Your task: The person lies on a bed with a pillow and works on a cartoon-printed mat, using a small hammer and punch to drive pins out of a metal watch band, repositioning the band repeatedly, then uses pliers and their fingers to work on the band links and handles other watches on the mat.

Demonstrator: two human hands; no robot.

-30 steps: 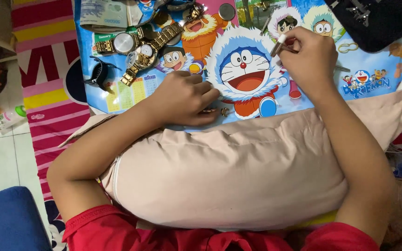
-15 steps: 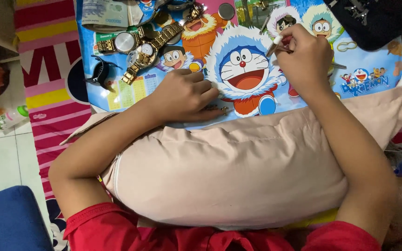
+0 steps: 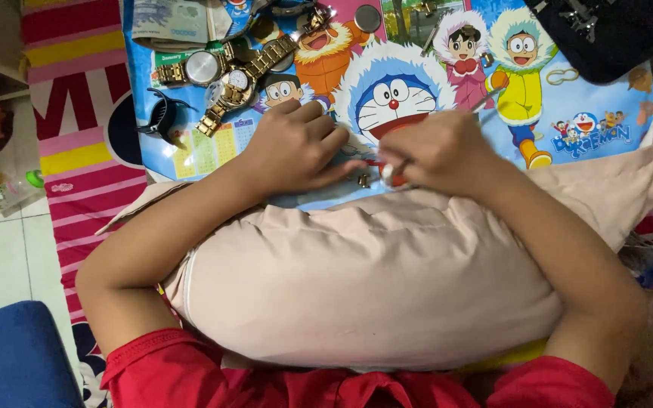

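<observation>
Both hands meet at the near edge of the cartoon mat [image 3: 583, 113], just above the beige pillow [image 3: 372, 279]. Left hand [image 3: 296, 147] lies flat, fingers pressing a small metal part [image 3: 363, 180]. Right hand [image 3: 440, 151] is curled tight around a thin tool [image 3: 485, 102]. Two gold watches [image 3: 224, 79] sit far-left beside one black hair claw [image 3: 159, 119]; bare mat shows to the right.

a home (pillow [image 3: 372, 279], tiled floor [image 3: 1, 257])
</observation>
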